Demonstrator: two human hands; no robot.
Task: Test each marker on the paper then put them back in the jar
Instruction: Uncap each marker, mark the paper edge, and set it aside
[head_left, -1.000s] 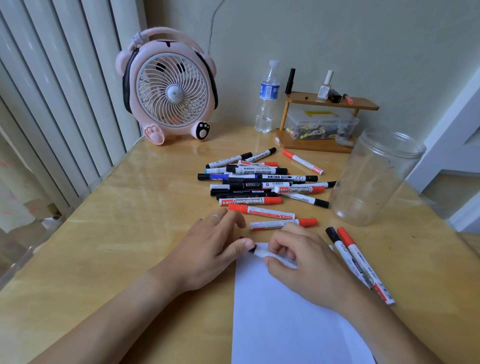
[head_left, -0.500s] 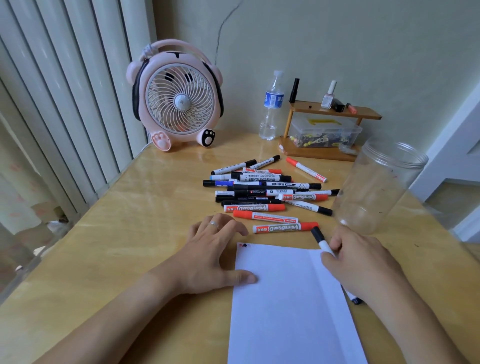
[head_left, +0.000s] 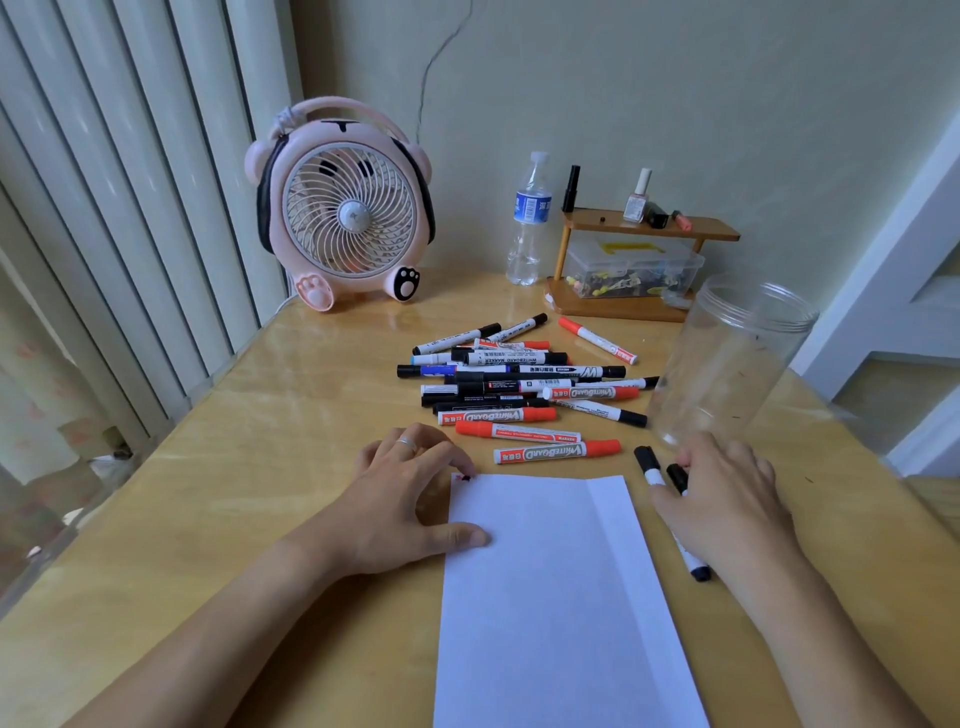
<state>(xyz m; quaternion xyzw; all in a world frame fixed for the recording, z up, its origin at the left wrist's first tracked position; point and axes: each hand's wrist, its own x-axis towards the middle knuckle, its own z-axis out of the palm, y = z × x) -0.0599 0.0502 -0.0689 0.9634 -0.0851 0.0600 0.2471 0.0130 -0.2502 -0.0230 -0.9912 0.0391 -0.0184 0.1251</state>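
Two black-capped markers (head_left: 655, 470) lie on the tabletop (head_left: 260, 441) just right of the paper (head_left: 550, 597), under the right hand (head_left: 727, 499), whose fingers (head_left: 657, 496) rest flat and lightly spread on them without a clear pinch. The left hand (head_left: 400, 499) presses the sheet's edge, fingers spread, thumb on the paper. Most markers sit in a pile (head_left: 519, 384) beyond; the empty jar (head_left: 727, 364) stands upright just beyond the right hand. Risk: the round markers may roll from under the flat fingers, or the hand may knock the light jar over.
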